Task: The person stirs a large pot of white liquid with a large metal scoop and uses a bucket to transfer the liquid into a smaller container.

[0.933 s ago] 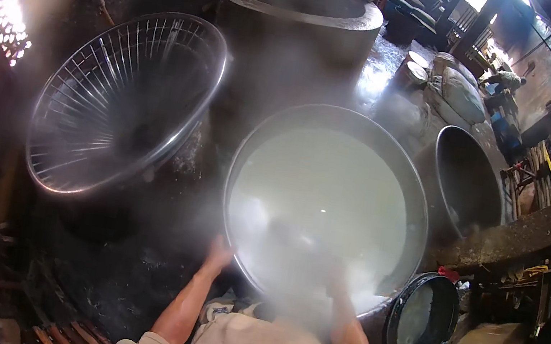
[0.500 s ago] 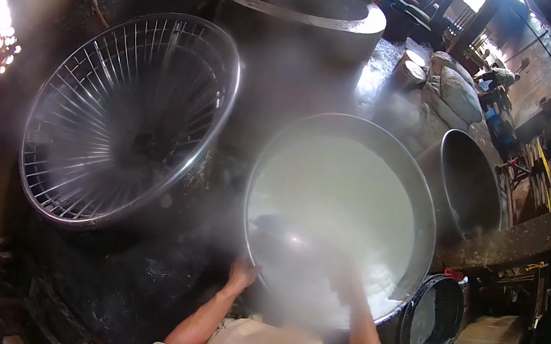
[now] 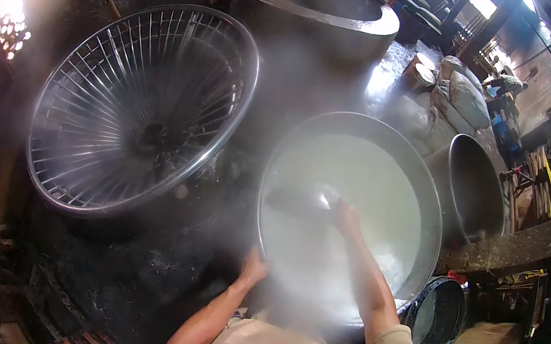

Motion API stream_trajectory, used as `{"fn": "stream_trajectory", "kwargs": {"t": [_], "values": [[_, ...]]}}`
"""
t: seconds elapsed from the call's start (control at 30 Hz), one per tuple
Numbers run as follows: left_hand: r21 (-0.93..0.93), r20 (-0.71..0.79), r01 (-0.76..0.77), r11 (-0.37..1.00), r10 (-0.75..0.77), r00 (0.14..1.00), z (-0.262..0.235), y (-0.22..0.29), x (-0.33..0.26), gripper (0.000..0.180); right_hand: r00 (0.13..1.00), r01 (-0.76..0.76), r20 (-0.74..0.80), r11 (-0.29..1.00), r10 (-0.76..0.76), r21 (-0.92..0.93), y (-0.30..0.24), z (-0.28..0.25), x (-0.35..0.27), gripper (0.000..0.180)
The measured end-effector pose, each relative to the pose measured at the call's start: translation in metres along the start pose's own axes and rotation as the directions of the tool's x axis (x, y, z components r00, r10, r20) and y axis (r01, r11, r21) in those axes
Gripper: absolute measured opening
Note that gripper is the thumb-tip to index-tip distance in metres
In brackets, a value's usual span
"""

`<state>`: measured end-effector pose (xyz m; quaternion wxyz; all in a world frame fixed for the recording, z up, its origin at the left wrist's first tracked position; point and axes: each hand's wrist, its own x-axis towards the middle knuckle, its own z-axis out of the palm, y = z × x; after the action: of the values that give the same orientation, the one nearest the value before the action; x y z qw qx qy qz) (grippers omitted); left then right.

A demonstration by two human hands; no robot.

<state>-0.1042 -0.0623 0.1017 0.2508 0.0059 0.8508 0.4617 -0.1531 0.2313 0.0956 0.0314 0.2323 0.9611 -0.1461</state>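
Note:
A large round metal vat (image 3: 433, 220) holds pale, milky liquid (image 3: 370, 170), with steam drifting over it. My left hand (image 3: 254, 268) grips the vat's rim at its near left side, fingers closed round the edge. Reaching over the liquid, my right hand (image 3: 347, 220) is closed on the right side of a rounded, shiny metal bowl (image 3: 304, 197). Steam blurs the bowl, so how deep it sits in the liquid cannot be made out. White foam lies along the vat's near right inside edge.
Left of the vat stands a wide, slatted metal basket (image 3: 143, 113), tilted. A thick-rimmed round well (image 3: 380, 25) rises behind. To the right are an empty-looking metal drum (image 3: 476, 191), a dark bucket (image 3: 440, 320) with liquid, and a ledge (image 3: 532, 248). Pale sacks (image 3: 466, 98) lie farther back.
My right hand has moved away from me with the bowl, from near the vat's front edge toward its middle. The left hand stays on the rim. The whole view has shifted slightly.

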Motion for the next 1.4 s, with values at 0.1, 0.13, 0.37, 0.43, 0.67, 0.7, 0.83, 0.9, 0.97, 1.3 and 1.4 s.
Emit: {"fn": "stream_trajectory", "kwargs": {"t": [0.1, 0.13, 0.37, 0.43, 0.67, 0.7, 0.83, 0.9, 0.97, 1.3, 1.4], "values": [[0.018, 0.019, -0.009, 1.000, 0.009, 1.000, 0.004, 0.007, 0.000, 0.042, 0.999, 0.006, 0.046, 0.996, -0.010, 0.086, 0.043, 0.029, -0.012, 0.031], [0.005, 0.037, 0.026, 1.000, -0.026, 0.999, 0.004, 0.007, 0.000, 0.042, 0.993, -0.032, 0.116, 0.997, 0.023, 0.075, 0.049, 0.032, -0.018, 0.030], [0.061, -0.038, 0.023, 0.998, -0.021, 0.999, 0.013, -0.002, -0.001, 0.055, 0.958, -0.184, 0.226, 0.983, 0.175, 0.018, 0.087, 0.022, -0.093, 0.032], [0.042, -0.001, 0.029, 0.999, -0.029, 1.000, 0.014, -0.004, -0.002, 0.058, 0.991, -0.105, 0.076, 0.994, 0.107, -0.032, 0.104, 0.025, -0.123, 0.032], [-0.028, 0.027, 0.076, 0.997, -0.076, 0.997, 0.022, 0.007, -0.005, 0.059, 0.968, -0.189, 0.171, 0.982, 0.186, 0.002, 0.202, 0.012, -0.199, 0.033], [-0.023, 0.025, 0.074, 0.997, -0.073, 0.997, 0.024, 0.002, -0.004, 0.059, 0.968, -0.190, 0.169, 0.982, 0.186, 0.008, 0.216, 0.005, -0.205, 0.033], [-0.096, -0.088, 0.088, 0.991, -0.097, 0.991, 0.036, -0.025, -0.001, 0.056, 0.937, -0.171, 0.298, 0.983, 0.183, -0.066, 0.229, -0.063, -0.231, 0.038], [-0.153, -0.144, 0.112, 0.982, -0.135, 0.980, 0.042, 0.005, -0.015, 0.056, 0.918, -0.220, 0.321, 0.972, 0.234, -0.082, 0.243, -0.104, -0.247, 0.041], [-0.154, -0.085, 0.139, 0.978, -0.153, 0.984, 0.041, 0.020, -0.023, 0.057, 0.939, -0.246, 0.258, 0.968, 0.225, 0.052, 0.262, -0.133, -0.254, 0.044], [-0.095, -0.135, 0.227, 0.969, -0.239, 0.962, 0.036, 0.059, -0.041, 0.068, 0.892, -0.259, -0.311, 0.934, 0.329, 0.246, 0.283, -0.161, -0.177, 0.035], [-0.077, -0.129, 0.234, 0.969, -0.242, 0.962, 0.031, 0.053, -0.042, 0.067, 0.905, -0.267, -0.286, 0.945, 0.314, 0.191, 0.302, -0.112, -0.137, 0.032]]}}
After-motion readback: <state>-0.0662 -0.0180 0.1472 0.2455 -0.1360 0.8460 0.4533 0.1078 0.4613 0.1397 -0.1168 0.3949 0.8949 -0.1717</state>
